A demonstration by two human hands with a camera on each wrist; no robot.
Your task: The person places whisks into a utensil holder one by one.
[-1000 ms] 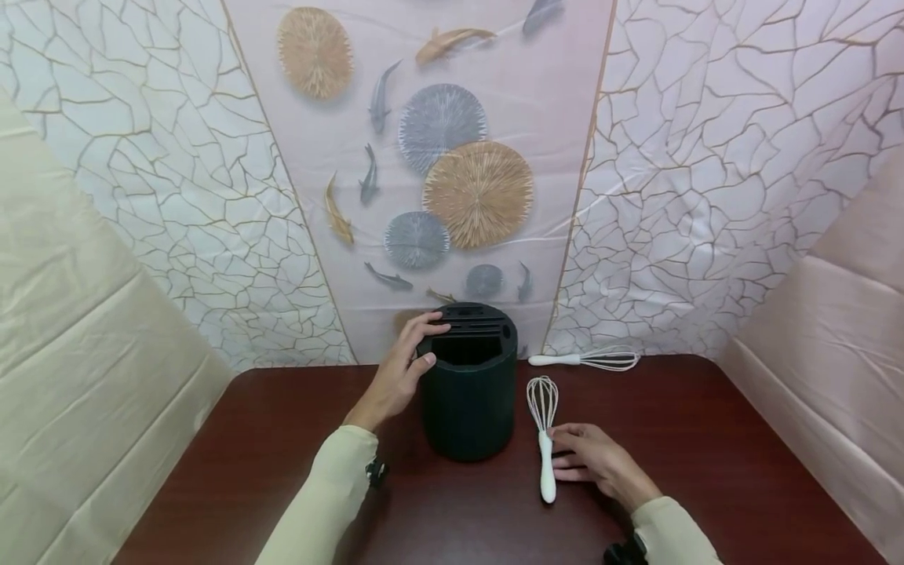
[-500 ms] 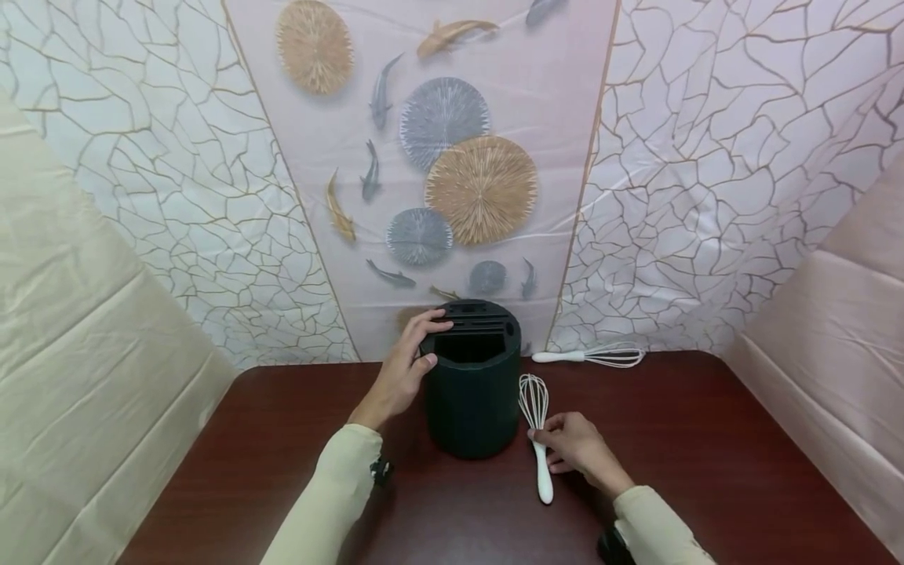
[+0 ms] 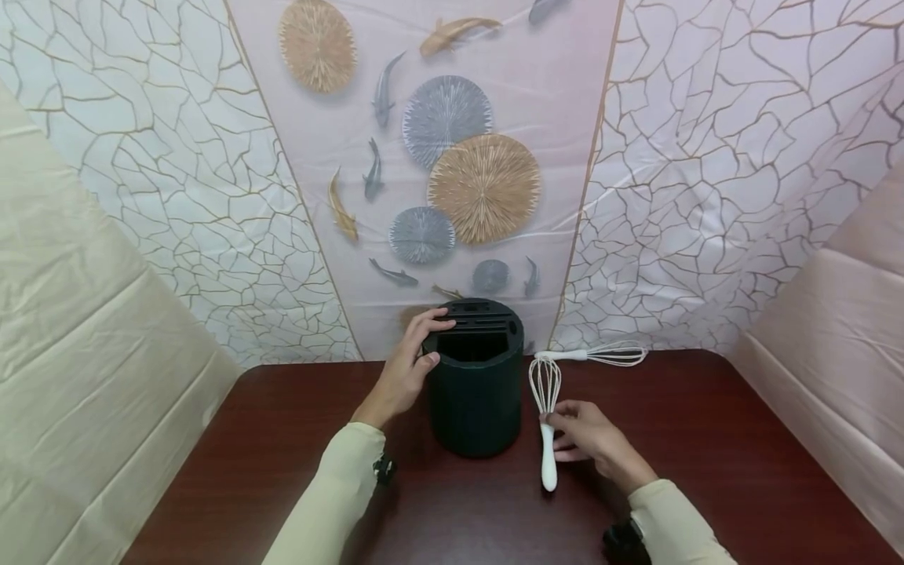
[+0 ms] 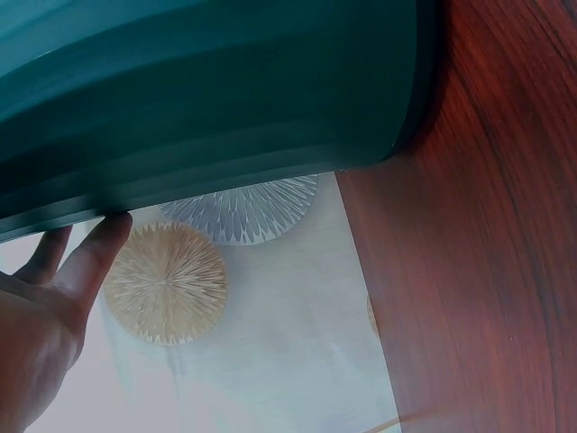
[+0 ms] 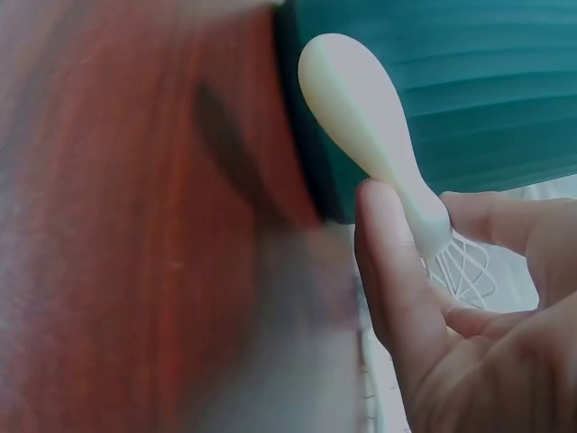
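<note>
A dark green round utensil holder (image 3: 475, 408), with slots and a wide opening in its top, stands upright on the table. My left hand (image 3: 404, 369) holds its left rim, the fingers over the top edge and the thumb at the front. In the left wrist view, fingertips (image 4: 113, 225) touch the green wall. Right of the holder, my right hand (image 3: 593, 439) pinches a white whisk (image 3: 548, 455) where the handle meets the wires. The wire end points away from me. In the right wrist view the whisk's handle (image 5: 361, 99) is raised over the table, its shadow apart from it.
Another white whisk (image 3: 565, 355) lies sideways at the table's back edge, right of the holder. The dark red-brown table (image 3: 297, 471) ends at a patterned cloth backdrop (image 3: 452, 157). Pale padded panels (image 3: 85, 353) slope in at both sides.
My right hand has closed its fingers on the whisk and lifted it, moving it slightly away from me. My left hand keeps its place on the holder's rim.
</note>
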